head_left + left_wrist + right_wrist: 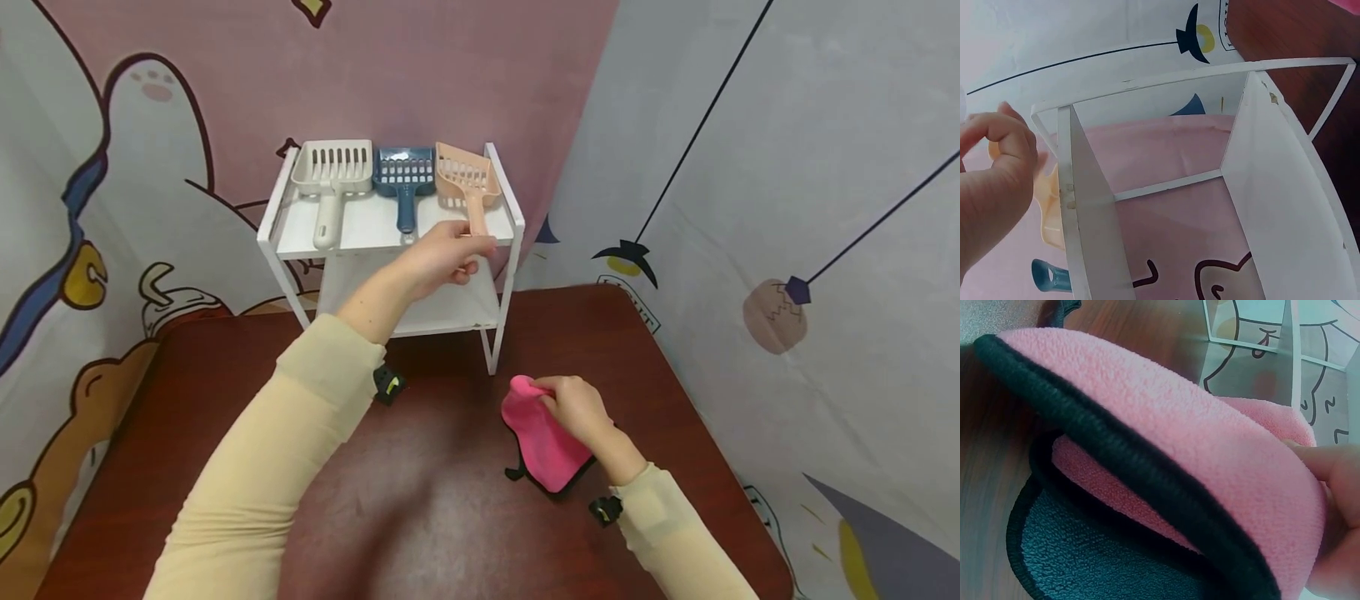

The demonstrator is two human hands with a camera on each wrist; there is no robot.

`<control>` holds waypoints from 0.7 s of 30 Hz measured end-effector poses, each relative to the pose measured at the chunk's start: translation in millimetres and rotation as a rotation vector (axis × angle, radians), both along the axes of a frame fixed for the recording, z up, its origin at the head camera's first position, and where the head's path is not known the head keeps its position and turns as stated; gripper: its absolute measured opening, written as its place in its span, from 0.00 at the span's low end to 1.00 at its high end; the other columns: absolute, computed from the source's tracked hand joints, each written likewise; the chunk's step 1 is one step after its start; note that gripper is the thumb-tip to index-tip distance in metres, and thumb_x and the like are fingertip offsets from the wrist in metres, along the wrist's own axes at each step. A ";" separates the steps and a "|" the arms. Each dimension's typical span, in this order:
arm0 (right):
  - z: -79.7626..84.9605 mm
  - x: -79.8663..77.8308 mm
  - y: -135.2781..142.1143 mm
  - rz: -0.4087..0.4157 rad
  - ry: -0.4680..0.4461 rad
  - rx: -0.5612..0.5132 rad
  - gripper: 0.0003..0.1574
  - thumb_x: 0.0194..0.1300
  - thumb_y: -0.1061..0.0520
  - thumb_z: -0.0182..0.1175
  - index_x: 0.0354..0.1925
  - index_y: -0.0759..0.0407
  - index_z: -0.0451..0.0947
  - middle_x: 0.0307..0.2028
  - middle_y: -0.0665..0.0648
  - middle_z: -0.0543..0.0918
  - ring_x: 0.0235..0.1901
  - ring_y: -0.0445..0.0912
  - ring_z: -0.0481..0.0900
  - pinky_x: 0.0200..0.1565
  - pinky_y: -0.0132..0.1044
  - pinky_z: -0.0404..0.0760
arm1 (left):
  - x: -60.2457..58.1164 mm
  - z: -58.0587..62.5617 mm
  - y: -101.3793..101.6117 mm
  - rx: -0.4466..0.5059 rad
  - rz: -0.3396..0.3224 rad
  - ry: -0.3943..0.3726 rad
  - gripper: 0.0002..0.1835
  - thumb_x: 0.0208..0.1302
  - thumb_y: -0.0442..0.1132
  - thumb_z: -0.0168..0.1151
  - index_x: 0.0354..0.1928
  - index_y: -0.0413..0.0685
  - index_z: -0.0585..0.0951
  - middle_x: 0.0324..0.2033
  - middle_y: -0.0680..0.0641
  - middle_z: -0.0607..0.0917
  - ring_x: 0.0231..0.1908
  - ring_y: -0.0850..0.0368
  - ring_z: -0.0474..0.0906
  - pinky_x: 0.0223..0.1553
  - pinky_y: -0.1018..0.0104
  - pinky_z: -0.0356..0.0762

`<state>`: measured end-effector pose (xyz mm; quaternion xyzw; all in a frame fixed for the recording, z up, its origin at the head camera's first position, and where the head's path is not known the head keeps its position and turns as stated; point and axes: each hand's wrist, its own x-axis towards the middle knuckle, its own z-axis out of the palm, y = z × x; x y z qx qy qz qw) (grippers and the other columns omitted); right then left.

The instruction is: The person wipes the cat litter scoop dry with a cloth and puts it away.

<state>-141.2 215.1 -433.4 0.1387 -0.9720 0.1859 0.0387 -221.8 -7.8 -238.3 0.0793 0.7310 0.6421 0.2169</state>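
My left hand (442,260) pinches the handle end of a peach litter scoop (465,177), which lies at the right of a white rack's top shelf (367,229). From the left wrist, the curled fingers of that hand (997,169) show beside the shelf edge, partly hiding the scoop. Over the table, my right hand (581,408) grips a pink cloth (551,450) between thumb and fingers. Seen close in the right wrist view, the cloth (1166,412) is fluffy, folded over, black-edged, with a grey-blue underside.
Next to the peach scoop lie a blue litter scoop (405,177) and a cream-white one (327,192), handles toward me. The rack has a lower shelf (442,312) and stands on a dark red-brown table (420,517). Cartoon-printed walls (480,75) close in behind and at the sides.
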 end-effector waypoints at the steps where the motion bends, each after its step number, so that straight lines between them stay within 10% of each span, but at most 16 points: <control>1: 0.0 -0.1 0.1 0.001 0.003 0.000 0.14 0.57 0.62 0.64 0.44 0.57 0.84 0.41 0.59 0.86 0.33 0.48 0.82 0.33 0.42 0.79 | -0.3 -0.3 -0.4 -0.011 -0.012 0.009 0.16 0.72 0.40 0.46 0.54 0.35 0.66 0.34 0.49 0.72 0.20 0.65 0.61 0.22 0.75 0.58; 21: 0.1 -2.9 2.1 -0.008 -0.006 -0.004 0.13 0.57 0.62 0.64 0.44 0.58 0.84 0.41 0.59 0.86 0.32 0.47 0.81 0.33 0.42 0.79 | -12.7 -5.0 5.3 -0.113 0.016 0.023 0.23 0.72 0.51 0.44 0.58 0.41 0.71 0.33 0.50 0.72 0.20 0.65 0.61 0.22 0.75 0.59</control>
